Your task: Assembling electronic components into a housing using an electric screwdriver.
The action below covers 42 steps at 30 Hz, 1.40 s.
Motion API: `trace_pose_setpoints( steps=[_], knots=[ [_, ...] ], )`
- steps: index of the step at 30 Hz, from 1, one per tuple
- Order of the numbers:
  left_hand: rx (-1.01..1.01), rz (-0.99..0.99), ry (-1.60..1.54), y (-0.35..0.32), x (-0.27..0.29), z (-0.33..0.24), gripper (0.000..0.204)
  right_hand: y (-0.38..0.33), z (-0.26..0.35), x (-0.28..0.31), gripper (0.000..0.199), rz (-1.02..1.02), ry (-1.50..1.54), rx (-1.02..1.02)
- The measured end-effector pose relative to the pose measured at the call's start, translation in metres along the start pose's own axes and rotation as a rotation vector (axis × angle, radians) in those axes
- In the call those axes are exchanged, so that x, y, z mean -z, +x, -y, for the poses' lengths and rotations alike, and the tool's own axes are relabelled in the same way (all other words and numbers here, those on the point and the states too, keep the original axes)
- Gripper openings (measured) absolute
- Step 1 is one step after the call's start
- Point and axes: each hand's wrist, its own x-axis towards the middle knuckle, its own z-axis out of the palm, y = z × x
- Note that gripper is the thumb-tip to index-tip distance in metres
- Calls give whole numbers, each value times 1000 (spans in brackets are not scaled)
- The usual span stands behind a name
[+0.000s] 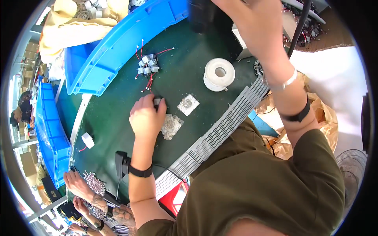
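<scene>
My left hand [145, 118] is low over the green table, its thumb and fingers closed around a small dark-and-grey part [157, 102]. Just beyond it lies a cluster of small grey-white blocks [148, 65] with red wire leads. To the right of that hand are two flat, crusty squares, a pale one [188, 104] and a greyer one [171, 126]. My right hand [258, 23] is raised at the top edge, near a black box-like device [222, 35]. Its fingers run out of the picture, so whatever they may hold is hidden.
A white spool [219, 74] stands right of centre. Blue bins [114, 51] line the far left side. A perforated grey strip [220, 128] edges the table near me. One white part [88, 140] lies far left; another person's hands [78, 187] work below it.
</scene>
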Motion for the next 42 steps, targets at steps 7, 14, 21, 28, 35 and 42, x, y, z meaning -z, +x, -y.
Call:
trace_pose_setpoints(
  steps=[7, 14, 21, 28, 35, 42],
  knots=[
    [332, -86, -1057, 8, 51, -15, 18, -77, -7, -26, 40, 337, -297, -875],
    [-427, -150, -370, 34, 73, -49, 26, -86, -22, -27, 24, 267, -129, -875],
    [-229, -379, -100, 259, 110, 58, 20, -75, -2, 2, 27, 260, -108, -783],
    [-232, 200, 437, 377, 36, 125, 54, -74, 1, 9, 28, 227, -252, -838],
    [-100, -91, 108, 312, 114, 47, 36, -79, 14, 24, 28, 161, -305, -712],
    [-145, 105, -703, 89, 59, -32, 41, -83, 18, 42, 30, -16, -283, -616]
  ],
)
